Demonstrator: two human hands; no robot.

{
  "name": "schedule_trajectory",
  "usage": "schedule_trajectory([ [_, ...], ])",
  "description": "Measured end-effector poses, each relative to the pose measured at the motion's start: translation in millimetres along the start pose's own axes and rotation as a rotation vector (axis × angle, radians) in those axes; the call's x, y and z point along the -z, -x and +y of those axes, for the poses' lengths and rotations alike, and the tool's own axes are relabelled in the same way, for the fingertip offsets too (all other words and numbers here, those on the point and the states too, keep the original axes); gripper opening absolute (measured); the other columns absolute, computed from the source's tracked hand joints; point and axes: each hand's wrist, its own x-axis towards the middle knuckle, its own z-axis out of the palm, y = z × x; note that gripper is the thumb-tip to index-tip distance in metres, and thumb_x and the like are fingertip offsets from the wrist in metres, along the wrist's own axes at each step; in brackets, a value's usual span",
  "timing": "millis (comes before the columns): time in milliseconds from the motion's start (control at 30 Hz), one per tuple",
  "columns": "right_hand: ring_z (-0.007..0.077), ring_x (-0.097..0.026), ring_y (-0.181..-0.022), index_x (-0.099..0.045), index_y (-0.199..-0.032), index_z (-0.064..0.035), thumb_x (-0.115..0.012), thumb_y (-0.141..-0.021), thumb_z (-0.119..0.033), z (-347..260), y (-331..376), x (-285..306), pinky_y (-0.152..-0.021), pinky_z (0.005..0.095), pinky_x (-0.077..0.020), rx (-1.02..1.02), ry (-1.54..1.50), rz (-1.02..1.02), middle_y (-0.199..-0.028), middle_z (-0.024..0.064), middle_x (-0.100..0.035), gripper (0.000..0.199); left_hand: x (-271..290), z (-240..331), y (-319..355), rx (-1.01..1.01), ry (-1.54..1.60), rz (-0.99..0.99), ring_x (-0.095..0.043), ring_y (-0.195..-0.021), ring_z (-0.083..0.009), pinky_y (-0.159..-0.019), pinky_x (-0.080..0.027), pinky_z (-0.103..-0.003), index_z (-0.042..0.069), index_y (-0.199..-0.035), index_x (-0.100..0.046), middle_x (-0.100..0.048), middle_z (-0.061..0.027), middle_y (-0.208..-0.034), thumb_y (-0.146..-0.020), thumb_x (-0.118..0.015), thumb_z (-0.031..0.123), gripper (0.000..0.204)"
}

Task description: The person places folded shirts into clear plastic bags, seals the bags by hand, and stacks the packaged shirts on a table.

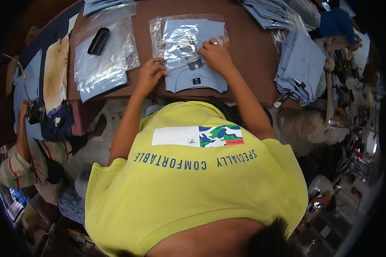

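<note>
A folded light blue shirt [180,81] lies on the brown table in front of me, its collar end toward me. A clear plastic bag [157,32] covers its far part, while the collar and dark neck labels stick out. At the bag's near left edge, my left hand [150,76] has its fingers closed on the plastic. My right hand [215,53], with a ring on one finger, rests over the shirt's right side, its bent fingers gripping the bag; the fingertips' hold is partly hidden.
To the left lie bagged blue shirts [101,66] with a black object [99,41] on top. Several folded shirts [299,64] are stacked at the table's right edge, more [268,13] behind. At far left a co-worker's hand [25,107] holds an iron [35,111].
</note>
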Motion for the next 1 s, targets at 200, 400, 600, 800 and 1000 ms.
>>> schedule_trajectory([
  [200,0.0135,-0.052,-0.083,-0.064,-0.091,-0.0182,-0.054,-0.076,-0.01,-18.6,48.6,8.9,-0.084,0.0414,-0.0281,-0.078,0.098,0.267,-0.078,-0.004,-0.053,0.02,-17.8,-3.7,4.3,0.357,0.382,0.425,-0.061,-0.075,-0.0196,-0.066,-0.047,-0.026,0.004,-0.083,-0.063,-0.065,-0.0068,-0.083,-0.073,-0.068,0.005,0.011],
  [400,0.0115,-0.05,-0.077,-0.065,-0.097,-0.0189,-0.053,-0.077,-0.012,-23.8,76.1,-9.7,-0.079,0.0374,-0.0284,-0.136,0.124,0.273,-0.074,-0.0051,-0.051,0.024,-16.8,0.2,6.2,-0.055,-0.182,0.275,-0.061,-0.076,-0.0209,-0.067,-0.048,-0.027,0.008,-0.09,-0.065,-0.063,-0.0034,-0.084,-0.074,-0.065,0.005,0.016],
  [600,0.0162,-0.051,-0.081,-0.063,-0.103,-0.0172,-0.053,-0.077,-0.009,-24.9,80.8,-2.5,-0.082,0.0402,-0.0308,-0.168,0.098,0.205,-0.08,-0.0013,-0.052,0.03,-2.1,32.6,-9.3,-0.619,-0.764,0.101,-0.056,-0.096,-0.0208,-0.083,-0.043,-0.033,0.011,-0.096,-0.064,-0.06,-0.0038,-0.099,-0.074,-0.057,0.008,0.024],
  [800,0.0222,-0.047,-0.114,-0.056,-0.118,-0.0169,-0.052,-0.078,-0.006,-37.5,65.1,8.3,-0.098,0.0459,-0.0295,-0.132,0.016,0.106,-0.118,0.0049,-0.053,0.041,-11.3,16.4,-18.2,-0.556,-0.676,-0.166,-0.057,-0.093,-0.0205,-0.087,-0.041,-0.035,0.008,-0.094,-0.063,-0.06,-0.0046,-0.096,-0.078,-0.058,0.013,0.017],
  [1000,0.0232,-0.038,-0.128,-0.049,-0.127,-0.0162,-0.053,-0.081,-0.007,-46.8,54.7,-26.7,-0.103,0.0395,-0.0314,0.006,-0.28,-0.002,-0.136,0.0042,-0.044,0.047,-19.9,14.8,-22.2,-0.632,-0.666,-0.115,-0.059,-0.086,-0.0215,-0.083,-0.044,-0.035,0.009,-0.089,-0.063,-0.062,-0.0055,-0.087,-0.079,-0.061,0.018,0.014],
])
